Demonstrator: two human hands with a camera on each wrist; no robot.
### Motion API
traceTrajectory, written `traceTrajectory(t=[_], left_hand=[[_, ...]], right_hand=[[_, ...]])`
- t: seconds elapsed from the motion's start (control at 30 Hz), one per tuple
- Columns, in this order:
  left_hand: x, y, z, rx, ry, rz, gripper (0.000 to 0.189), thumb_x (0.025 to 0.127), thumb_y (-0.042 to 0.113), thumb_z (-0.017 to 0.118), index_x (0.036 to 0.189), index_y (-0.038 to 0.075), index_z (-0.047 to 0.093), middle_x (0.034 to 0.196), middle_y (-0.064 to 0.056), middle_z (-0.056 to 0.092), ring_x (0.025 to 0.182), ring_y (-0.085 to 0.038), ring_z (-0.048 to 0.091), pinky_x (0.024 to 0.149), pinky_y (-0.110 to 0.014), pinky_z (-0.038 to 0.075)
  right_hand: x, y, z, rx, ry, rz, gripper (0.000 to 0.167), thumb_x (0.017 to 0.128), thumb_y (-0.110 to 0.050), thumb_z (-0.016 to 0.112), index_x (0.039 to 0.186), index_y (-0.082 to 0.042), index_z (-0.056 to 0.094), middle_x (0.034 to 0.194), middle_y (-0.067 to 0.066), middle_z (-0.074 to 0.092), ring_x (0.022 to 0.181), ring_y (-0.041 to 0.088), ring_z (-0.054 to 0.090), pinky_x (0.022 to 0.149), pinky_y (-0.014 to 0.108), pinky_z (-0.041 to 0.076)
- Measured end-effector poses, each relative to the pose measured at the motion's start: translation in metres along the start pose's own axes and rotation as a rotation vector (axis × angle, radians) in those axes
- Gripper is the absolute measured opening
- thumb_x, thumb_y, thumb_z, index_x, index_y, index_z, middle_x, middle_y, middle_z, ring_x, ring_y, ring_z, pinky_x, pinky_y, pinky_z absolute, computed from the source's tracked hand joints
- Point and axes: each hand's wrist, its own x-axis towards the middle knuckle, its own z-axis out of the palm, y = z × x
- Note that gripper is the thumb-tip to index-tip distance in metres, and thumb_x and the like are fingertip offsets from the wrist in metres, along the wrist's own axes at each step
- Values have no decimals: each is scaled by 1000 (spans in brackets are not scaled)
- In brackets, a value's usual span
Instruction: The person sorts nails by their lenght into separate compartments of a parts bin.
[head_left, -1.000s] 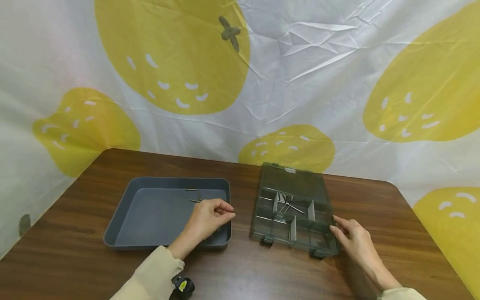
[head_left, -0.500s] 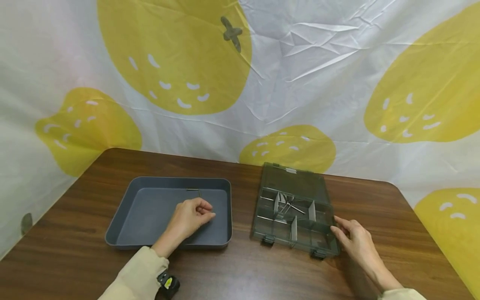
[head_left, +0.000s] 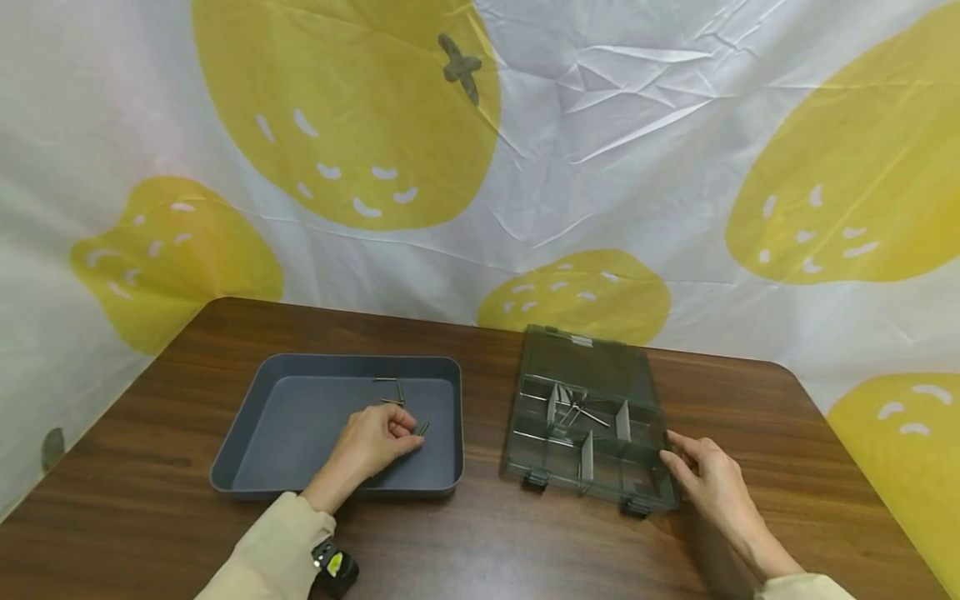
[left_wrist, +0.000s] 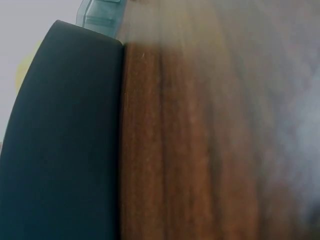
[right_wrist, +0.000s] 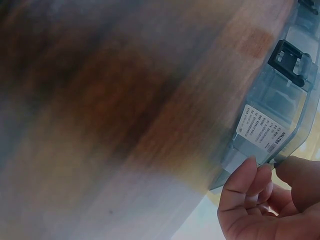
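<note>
My left hand (head_left: pixel 371 446) is over the right part of a grey tray (head_left: pixel 315 425), thumb and fingertips meeting at the near end of a small metal screw (head_left: pixel 424 429). Other thin screws (head_left: pixel 386 380) lie just behind it on the tray floor. My right hand (head_left: pixel 711 483) grips the right side of a clear, smoky divided box (head_left: pixel 551 454); thumb and fingers pinch its corner in the right wrist view. Inside a rear middle compartment, several silvery long fasteners (head_left: pixel 577 410) lie crossed. The left wrist view shows no fingers, only the tray's outer wall (left_wrist: pixel 65 135).
The box's lid (head_left: pixel 588 362) lies folded back toward the wall cloth (head_left: pixel 525 192), which carries a yellow fruit print. Black latches (head_left: pixel 536 479) stick out at the box's front. Both containers rest on a brown wooden table (head_left: pixel 480 542).
My left hand has moved left from above the tray's right rim, further into the tray, and a screw now shows at its fingertips. My right hand and the box have stayed put.
</note>
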Motion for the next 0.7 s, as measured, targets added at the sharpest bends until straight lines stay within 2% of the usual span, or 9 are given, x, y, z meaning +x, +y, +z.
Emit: traceTrajectory(t=[0.13,0.7], left_hand=[[0,-2,1,21,-17,7,14,72,17,79,82,11,70,69,5,66,64,-7,56,62,-27,42],[-1,-2,3,79,-17,40,11,71,16,79,73,15,68,66,6,66,61,-6,56,60,-29,43]], right_hand=[[-1,0,0,4,-6,5,31,83,-2,67,108,15,61,68,1,45,59,0,34,50,22,33],[0,1,1,2,-3,4,31,83,-2,67,108,15,62,68,0,46,59,0,35,50,22,33]])
